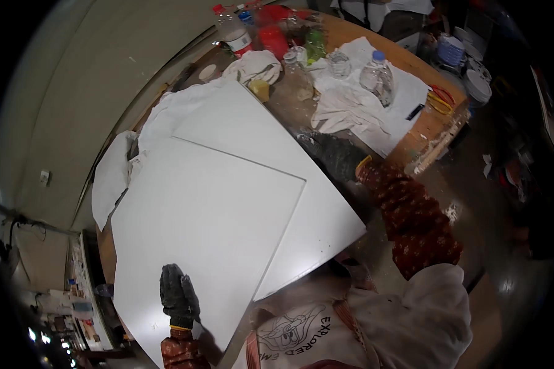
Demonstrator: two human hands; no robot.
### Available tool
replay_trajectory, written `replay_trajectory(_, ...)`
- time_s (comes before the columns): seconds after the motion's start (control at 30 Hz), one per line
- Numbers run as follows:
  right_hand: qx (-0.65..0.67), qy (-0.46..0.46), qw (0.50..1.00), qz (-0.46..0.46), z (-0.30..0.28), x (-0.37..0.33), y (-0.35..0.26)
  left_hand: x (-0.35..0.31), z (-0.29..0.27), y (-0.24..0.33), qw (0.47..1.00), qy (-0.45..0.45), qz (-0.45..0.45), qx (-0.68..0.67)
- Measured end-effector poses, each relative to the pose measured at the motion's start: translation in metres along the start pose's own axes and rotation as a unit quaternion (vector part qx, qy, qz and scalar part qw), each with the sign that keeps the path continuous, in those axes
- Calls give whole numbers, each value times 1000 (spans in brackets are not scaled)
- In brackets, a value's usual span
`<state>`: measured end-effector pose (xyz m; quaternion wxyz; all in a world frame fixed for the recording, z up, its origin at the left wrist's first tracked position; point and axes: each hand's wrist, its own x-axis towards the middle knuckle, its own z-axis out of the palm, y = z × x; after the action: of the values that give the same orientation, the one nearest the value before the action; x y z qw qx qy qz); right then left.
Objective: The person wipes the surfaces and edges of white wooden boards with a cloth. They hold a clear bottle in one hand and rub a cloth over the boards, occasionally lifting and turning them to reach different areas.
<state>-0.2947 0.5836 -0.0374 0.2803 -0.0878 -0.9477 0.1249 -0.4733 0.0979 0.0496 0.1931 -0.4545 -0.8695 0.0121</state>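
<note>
My left hand point(179, 296), in a dark grey glove, lies flat on a smooth white panel point(203, 215) with its fingers stretched out. That panel rests askew on a second white panel point(324, 229), which shows beyond its far and right edges. My right hand point(331, 155), gloved alike, reaches past the right edge of the lower panel, close to a crumpled white cloth point(351, 114). Its fingers are dark and blurred, so what they touch, if anything, is unclear. Patterned red-brown sleeves cover both forearms.
Along the table's far side stand a red-capped bottle point(232, 34), a blue-capped clear bottle point(377, 77) and a yellow lump point(259, 90). Scissors point(440, 100) lie at the right table edge point(437, 144). White buckets point(477, 86) stand beyond it. A wall point(61, 123) runs along the left.
</note>
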Motion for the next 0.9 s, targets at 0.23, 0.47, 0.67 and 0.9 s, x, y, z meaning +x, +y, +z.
replay_trajectory(0.23, 429, 10, 872, 234, 4, 22, 59, 10, 0, 11, 988, 89, -30, -120)
replay_trajectory(0.47, 286, -42, 954, 74, -63, 46, -38, 21, 6, 12, 994, 61, -78, -39)
replay_trajectory(0.67, 116, -115, 973, -162, -81, 58, -86, 38, 27, 12, 995, 84, -62, 10)
replay_trajectory(0.9, 9, -132, 986, -105, -53, 76, -122, 41, 24, 17, 990, 77, -117, -28)
